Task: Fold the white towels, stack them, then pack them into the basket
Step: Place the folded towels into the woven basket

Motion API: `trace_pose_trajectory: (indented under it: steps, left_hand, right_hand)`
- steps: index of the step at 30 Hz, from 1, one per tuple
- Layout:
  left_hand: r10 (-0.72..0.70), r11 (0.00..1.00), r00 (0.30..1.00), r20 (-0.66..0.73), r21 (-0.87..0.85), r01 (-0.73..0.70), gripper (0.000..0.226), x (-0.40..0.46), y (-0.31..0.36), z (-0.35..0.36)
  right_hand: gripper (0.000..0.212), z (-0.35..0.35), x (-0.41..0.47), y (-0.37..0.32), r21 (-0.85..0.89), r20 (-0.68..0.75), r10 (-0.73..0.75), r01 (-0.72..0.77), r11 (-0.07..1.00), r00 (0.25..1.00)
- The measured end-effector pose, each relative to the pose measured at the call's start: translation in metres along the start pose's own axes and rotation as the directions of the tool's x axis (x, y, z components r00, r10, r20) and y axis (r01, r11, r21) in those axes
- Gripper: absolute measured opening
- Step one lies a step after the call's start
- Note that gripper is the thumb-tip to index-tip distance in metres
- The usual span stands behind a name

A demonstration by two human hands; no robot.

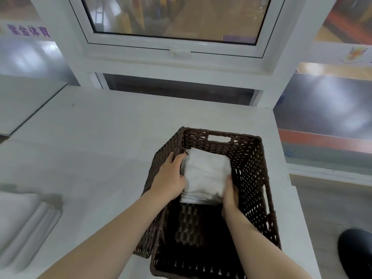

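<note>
Inside the dark wicker basket (251, 178), toward its 12 o'clock end, sits a stack of folded white towels (206, 176); left hand (169, 178) at 9 o'clock and right hand (230, 196) at 4 o'clock clasp its sides, fingers curled round it.

A pale grey worktop (100, 137) runs up to a white-framed window at its far edge. A dark brown woven basket (259, 178) stands directly on the worktop toward its right edge. Well to the left of the basket, a stack of folded white towels (24, 224) lies on the worktop.
</note>
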State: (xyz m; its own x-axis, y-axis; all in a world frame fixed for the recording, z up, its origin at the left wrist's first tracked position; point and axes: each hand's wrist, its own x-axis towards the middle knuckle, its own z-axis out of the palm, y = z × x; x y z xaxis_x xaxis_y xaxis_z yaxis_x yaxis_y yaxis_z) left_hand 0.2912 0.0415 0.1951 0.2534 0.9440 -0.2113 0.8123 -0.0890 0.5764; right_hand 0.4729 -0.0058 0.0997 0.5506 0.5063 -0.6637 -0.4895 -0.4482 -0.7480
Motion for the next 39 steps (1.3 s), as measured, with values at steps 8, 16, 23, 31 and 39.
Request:
trace_pose_trajectory:
  steps: [8,16,23,31,39]
  left_hand:
    - [-0.009,1.000,1.000,0.002,-0.002,0.009,0.067,-0.002,0.003,0.000]
    - [-0.009,1.000,1.000,0.002,0.007,0.009,0.065,-0.001,0.002,0.000]
    - [0.000,1.000,1.000,-0.002,0.029,0.000,0.062,-0.001,0.004,-0.001]
    - [-0.008,1.000,1.000,-0.001,0.030,0.008,0.062,-0.001,0.005,-0.003]
    - [0.000,0.997,1.000,-0.016,-0.072,-0.002,0.055,-0.002,0.005,-0.004]
  right_hand:
    - [0.087,0.014,-0.037,0.011,0.241,0.054,0.294,-0.299,0.924,0.954]
    - [0.073,0.063,-0.053,0.022,0.295,0.288,0.352,-0.433,0.852,0.890]
    - [0.085,0.091,-0.032,0.018,0.190,0.296,0.318,-0.382,0.905,0.901]
    - [0.078,0.072,-0.056,0.013,0.092,0.349,0.346,-0.399,0.912,0.871]
    - [0.038,0.049,-0.116,-0.005,-0.135,0.409,0.188,-0.144,0.980,0.893]
